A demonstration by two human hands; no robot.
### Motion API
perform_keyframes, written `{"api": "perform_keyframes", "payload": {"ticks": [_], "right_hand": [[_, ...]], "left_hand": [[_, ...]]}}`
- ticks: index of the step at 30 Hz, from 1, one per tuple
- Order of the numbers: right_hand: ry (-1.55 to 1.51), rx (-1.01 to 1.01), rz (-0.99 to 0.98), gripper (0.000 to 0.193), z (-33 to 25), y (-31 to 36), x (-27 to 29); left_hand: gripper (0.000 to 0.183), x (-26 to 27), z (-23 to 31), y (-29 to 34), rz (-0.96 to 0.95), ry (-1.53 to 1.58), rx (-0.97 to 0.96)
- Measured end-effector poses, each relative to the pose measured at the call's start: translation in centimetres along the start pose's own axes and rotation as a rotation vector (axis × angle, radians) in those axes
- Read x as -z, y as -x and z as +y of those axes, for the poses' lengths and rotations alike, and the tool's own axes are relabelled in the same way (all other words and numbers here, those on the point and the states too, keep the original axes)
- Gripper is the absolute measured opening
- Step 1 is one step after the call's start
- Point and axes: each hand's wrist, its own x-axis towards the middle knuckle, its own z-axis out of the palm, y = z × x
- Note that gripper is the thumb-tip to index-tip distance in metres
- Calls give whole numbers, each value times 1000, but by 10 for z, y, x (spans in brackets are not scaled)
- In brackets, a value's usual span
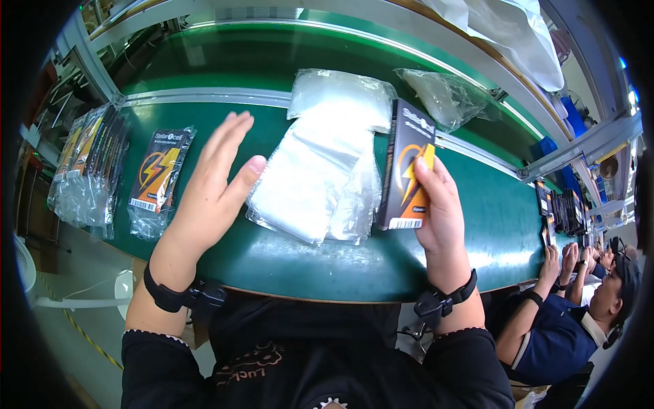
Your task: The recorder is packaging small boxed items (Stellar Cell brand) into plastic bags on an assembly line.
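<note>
My right hand (439, 204) grips a slim black-and-orange box (403, 174) with a yellow lightning bolt, holding it upright with the thumb across its front. Above the green table, my left hand (216, 187) is raised with fingers stretched and thumb apart, holding nothing. Between my hands lies a pile of clear plastic bags (317, 174), spread flat and overlapping. Just left of my left hand, a similar box in a clear bag (162, 170) lies on the table. Farther left stands a row of several bagged boxes (88, 163), packed side by side.
A crumpled clear bag (443, 99) lies at the back, by the metal rail (211, 97). At the right, a person in a dark blue shirt (555, 334) sits along the bench, near several stacked black boxes (567, 211). A metal frame post (88, 58) rises at the back left.
</note>
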Motion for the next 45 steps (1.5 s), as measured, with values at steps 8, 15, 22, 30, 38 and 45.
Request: {"api": "perform_keyframes", "payload": {"ticks": [8, 15, 22, 30, 38, 45], "right_hand": [[-8, 27, 118, 22, 26, -18, 29], [-72, -93, -30, 31, 33, -9, 6], [146, 55, 118, 30, 4, -14, 27], [1508, -232, 226, 48, -31, -28, 59], [1812, 797, -352, 59, -18, -90, 15], [1701, 691, -495, 56, 13, -135, 31]], "left_hand": [[58, -58, -7, 17, -206, 248, 73], [62, -80, 37, 14, -288, 73, 94], [70, -58, 31, 10, -309, -94, -46], [74, -68, 24, 8, -502, -287, -382], [61, -72, 24, 3, -457, -302, -377], [60, -77, 28, 8, -419, -313, -338]]}}
